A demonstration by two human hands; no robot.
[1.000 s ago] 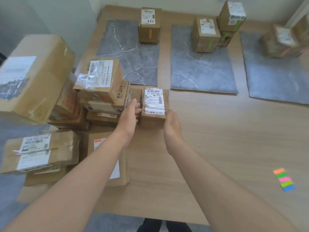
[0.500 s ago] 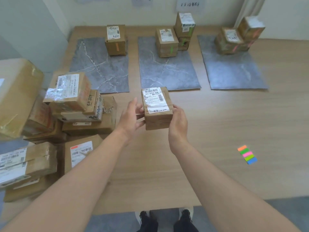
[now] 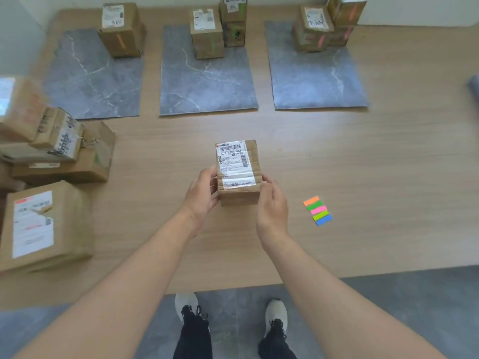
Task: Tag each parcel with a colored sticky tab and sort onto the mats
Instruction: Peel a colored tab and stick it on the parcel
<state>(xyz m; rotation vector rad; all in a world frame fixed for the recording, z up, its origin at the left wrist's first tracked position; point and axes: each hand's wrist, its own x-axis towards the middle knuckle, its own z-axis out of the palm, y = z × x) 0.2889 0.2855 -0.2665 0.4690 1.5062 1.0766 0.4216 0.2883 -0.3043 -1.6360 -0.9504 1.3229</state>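
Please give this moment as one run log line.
left hand: grips parcel | right hand: grips parcel | tabs: on table, right of parcel | parcel tag: none visible

The parcel (image 3: 237,172) is brown cardboard with a white label printed in black (barcodes and text). Just right of it, the sticky tabs (image 3: 317,210) run orange, green, pink, lime, blue. Beyond it, the mats (image 3: 207,86) are grey with white marble veining. On them, the left box (image 3: 120,29) bears an orange stripe, the middle box (image 3: 207,35) a green one, and the right box (image 3: 311,29) what looks like pink. The table (image 3: 363,151) is pale wood grain.
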